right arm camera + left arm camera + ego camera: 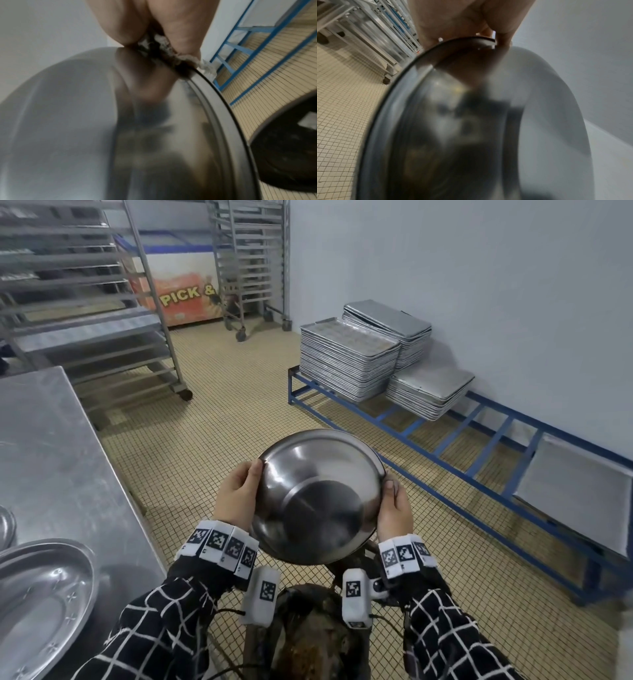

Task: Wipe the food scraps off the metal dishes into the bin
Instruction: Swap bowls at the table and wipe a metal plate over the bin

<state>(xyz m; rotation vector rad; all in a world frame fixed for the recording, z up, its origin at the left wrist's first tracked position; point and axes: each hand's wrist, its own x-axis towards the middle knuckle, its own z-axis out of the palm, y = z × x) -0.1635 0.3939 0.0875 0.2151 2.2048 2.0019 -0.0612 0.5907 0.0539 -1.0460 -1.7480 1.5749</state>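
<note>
Bin (308, 631): nearest, on the floor directly below the bowl; dark, with brown scraps inside. Its mouth is partly hidden by the wrists.
Bowl (318, 498): round metal dish held in the air above the bin, off the table, tilted so that its inside faces the person. No scraps are visible inside it.
Left hand (236, 494): grips the bowl's left rim, thumb (254, 474) on the inner face, the other fingers behind.
Right hand (394, 508): grips the right rim and pinches a crumpled wipe (163, 52) against it.
Handling (judgement): stiff sheet metal, probably light; will not flex or break. The polished, possibly greasy surface is likely slippery, so a flat press on the wall may slide.
Hold points (judgement): the rolled rim, on opposite sides, as now. For wiping, one hand on the rim should suffice, with the mouth kept over the bin.
Table (51, 457): to the left; an oval platter (37, 604) lies at its near edge.
Racks (85, 302): wheeled, beyond the table.
Trays (349, 354): stacked on a blue frame by the far wall.
</note>
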